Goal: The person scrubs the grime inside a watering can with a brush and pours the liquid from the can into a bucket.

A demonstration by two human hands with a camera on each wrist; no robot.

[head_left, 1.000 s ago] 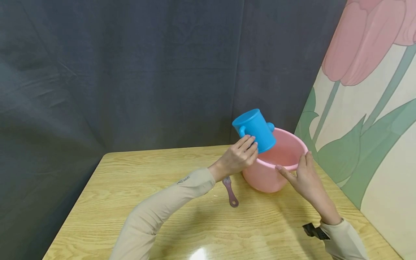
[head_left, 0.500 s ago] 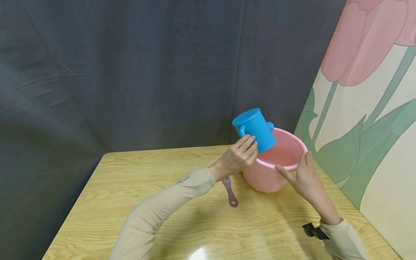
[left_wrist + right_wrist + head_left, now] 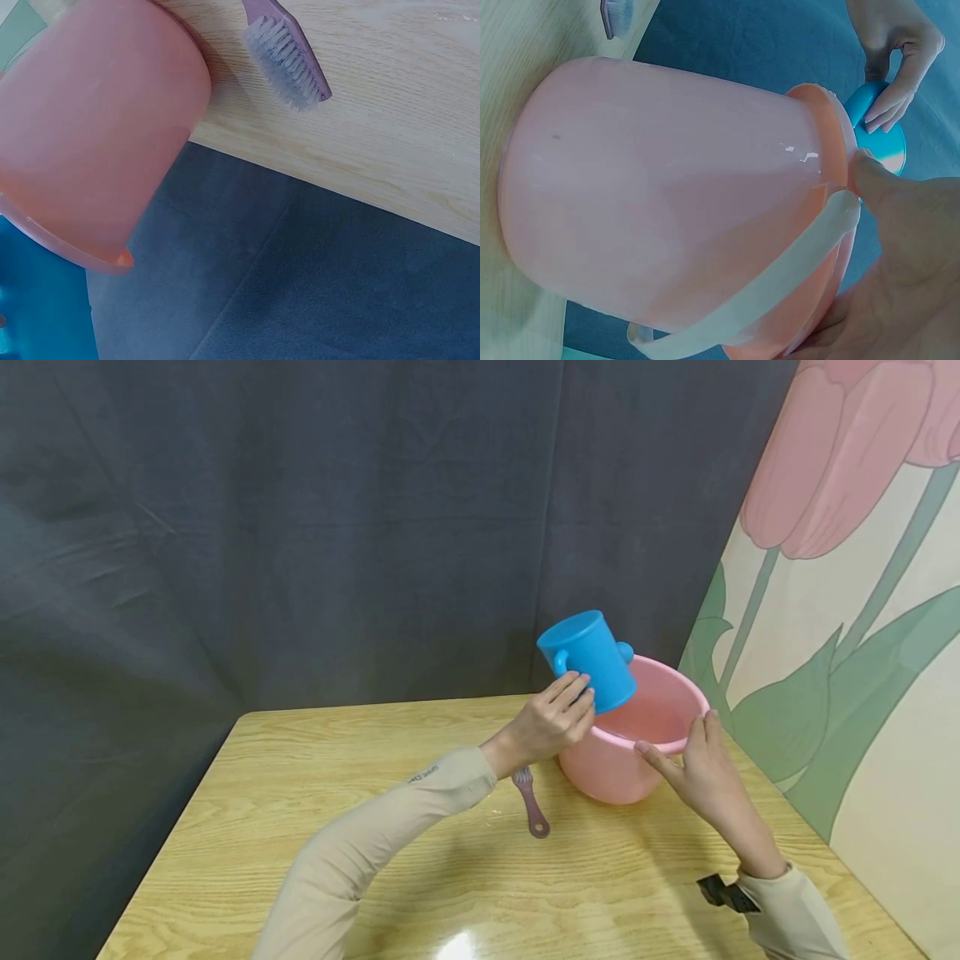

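My left hand (image 3: 551,718) pinches the handle of a blue mug (image 3: 600,664) and keeps it tilted over the left side of a pink bucket (image 3: 611,777). A rounded blue part juts from the mug's far side. With thumb and fingers spread along the rim, my right hand (image 3: 708,777) grips the bucket at its near right. The right wrist view shows the bucket's pale carrying handle (image 3: 772,289) hanging by the wall, and the mug (image 3: 889,142) beyond the rim. In the left wrist view only a strip of the mug (image 3: 45,300) appears, below the bucket.
A brush (image 3: 532,806) with a purple handle and pale bristles lies on the wooden table (image 3: 360,760), left of the bucket. Small wet-looking spots show near it. A dark curtain (image 3: 375,543) hangs behind, and a tulip-painted wall (image 3: 885,718) stands close on the right.
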